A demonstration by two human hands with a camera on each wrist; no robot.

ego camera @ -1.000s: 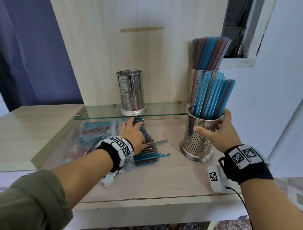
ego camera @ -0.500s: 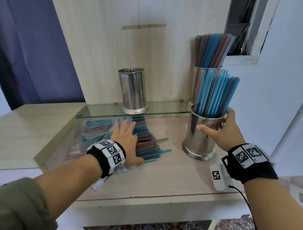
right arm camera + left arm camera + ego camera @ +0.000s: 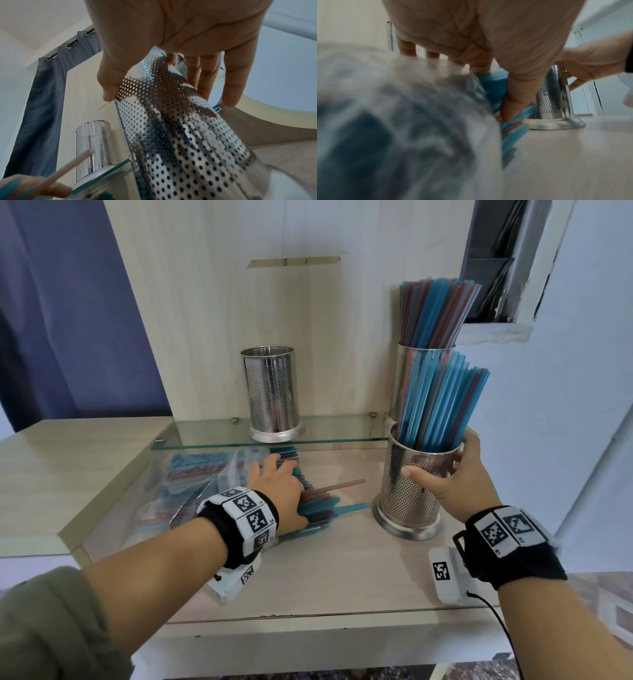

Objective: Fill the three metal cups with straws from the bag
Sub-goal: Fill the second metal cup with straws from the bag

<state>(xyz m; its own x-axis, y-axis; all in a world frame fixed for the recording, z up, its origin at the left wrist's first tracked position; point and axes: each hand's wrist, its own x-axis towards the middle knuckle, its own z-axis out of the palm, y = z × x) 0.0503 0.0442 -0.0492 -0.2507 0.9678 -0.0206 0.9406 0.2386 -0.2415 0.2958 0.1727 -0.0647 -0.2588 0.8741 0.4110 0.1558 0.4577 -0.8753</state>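
My right hand (image 3: 460, 477) wraps the perforated metal cup (image 3: 412, 484) of straws near the desk's right edge. My left hand (image 3: 279, 487) pinches loose straws (image 3: 322, 505) spilling from the bag (image 3: 191, 477) mid-desk. They look light and slippery; gather them mid-length. The glass shelf (image 3: 267, 433) overhangs them, bearing an empty cup (image 3: 272, 393).

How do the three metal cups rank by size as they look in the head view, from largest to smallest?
1. Cup held by the right hand: largest, but nearest the camera.
2. and 3. Full cup and empty cup on the glass shelf: unsure, the full one is partly hidden.
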